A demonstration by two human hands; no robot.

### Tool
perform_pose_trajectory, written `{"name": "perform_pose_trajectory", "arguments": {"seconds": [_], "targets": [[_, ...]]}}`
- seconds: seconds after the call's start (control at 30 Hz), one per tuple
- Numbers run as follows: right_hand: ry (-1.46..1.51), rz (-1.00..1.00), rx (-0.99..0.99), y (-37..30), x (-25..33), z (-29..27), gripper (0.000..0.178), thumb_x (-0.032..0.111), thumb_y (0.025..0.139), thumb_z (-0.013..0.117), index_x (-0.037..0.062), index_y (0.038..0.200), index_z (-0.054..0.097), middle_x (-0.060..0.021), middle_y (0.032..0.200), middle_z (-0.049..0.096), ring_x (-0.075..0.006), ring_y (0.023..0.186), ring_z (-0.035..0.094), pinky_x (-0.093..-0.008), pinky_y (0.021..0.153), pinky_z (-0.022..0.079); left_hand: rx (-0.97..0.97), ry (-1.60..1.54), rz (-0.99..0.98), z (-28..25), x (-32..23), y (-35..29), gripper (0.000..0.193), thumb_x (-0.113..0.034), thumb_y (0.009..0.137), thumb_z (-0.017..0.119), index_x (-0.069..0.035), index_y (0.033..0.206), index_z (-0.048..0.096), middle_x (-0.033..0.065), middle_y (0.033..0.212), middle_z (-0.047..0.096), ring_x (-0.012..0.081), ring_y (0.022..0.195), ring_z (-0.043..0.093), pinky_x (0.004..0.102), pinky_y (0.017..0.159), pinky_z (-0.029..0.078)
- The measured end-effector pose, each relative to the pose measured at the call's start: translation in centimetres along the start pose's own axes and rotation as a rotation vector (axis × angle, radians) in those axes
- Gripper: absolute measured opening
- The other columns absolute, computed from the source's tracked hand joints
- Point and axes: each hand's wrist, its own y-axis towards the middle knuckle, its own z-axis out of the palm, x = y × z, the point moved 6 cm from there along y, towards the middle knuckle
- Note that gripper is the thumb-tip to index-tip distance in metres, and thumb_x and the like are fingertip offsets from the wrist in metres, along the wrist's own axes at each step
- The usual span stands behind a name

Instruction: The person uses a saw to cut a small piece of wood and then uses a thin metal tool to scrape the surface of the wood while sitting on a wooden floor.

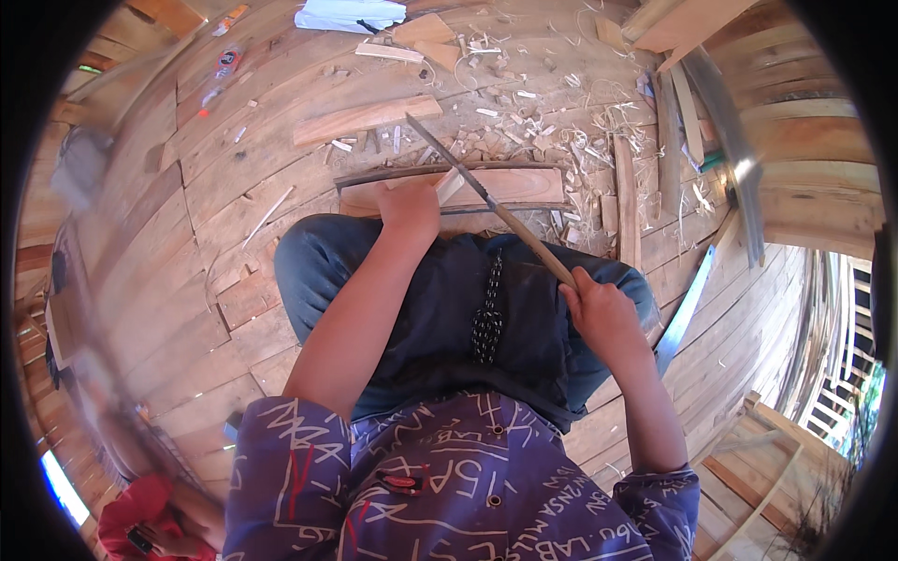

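My right hand point(603, 313) is wrapped round the long wooden handle of a knife point(533, 241), held out in front of my right knee. Its narrow dark blade points away to the upper left. The blade crosses a small pale piece of wood point(450, 186) gripped in my left hand point(412, 209). My left fingers are partly hidden from above. Beneath that hand, a reddish board point(519, 187) with a dark far edge lies crosswise before my folded legs.
Wood shavings and offcuts point(552, 136) litter the floor beyond the board. A plank point(365, 120) lies farther off, near white sheets point(351, 13). A long bluish blade point(685, 313) rests beside my right knee. A person in red point(150, 514) is at the lower left.
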Motion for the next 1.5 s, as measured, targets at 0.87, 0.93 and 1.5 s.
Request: {"name": "perform_pose_trajectory", "arguments": {"seconds": [0.87,0.93,1.5], "targets": [[-0.001,0.026,0.005,-0.8,-0.7,-1.7,0.025,0.031,0.100,0.053,0.0064,0.098,0.055,-0.0196,0.068,0.065,-0.0408,0.066,0.066,-0.0505,0.057,0.054,-0.252,0.044,0.025,-2.2,-0.7,-1.7,0.011,-0.011,0.081,0.063,-0.008,0.090,0.067,0.0107,0.085,0.072,0.0268,0.086,0.071,0.0500,0.095,0.036],[0.007,-0.019,0.020,-0.7,-0.7,-1.0,0.026,0.032,0.100,0.053,0.0063,0.098,0.055,-0.0193,0.068,0.065,-0.0401,0.066,0.066,-0.0505,0.056,0.054,-0.114,0.051,0.097,-1.0,0.2,-1.5,0.013,-0.011,0.080,0.065,-0.008,0.093,0.067,0.0110,0.086,0.072,0.0275,0.088,0.071,0.0509,0.095,0.036],[-0.055,-0.094,0.001,0.2,-1.3,-0.2,0.027,0.033,0.100,0.052,0.0063,0.097,0.055,-0.0178,0.064,0.064,-0.0393,0.063,0.066,-0.0507,0.056,0.053,0.097,-0.067,0.068,-0.1,0.1,-0.9,0.025,-0.010,0.084,0.059,-0.006,0.107,0.066,0.0115,0.093,0.072,0.0293,0.098,0.069,0.0571,0.104,0.032]]}}
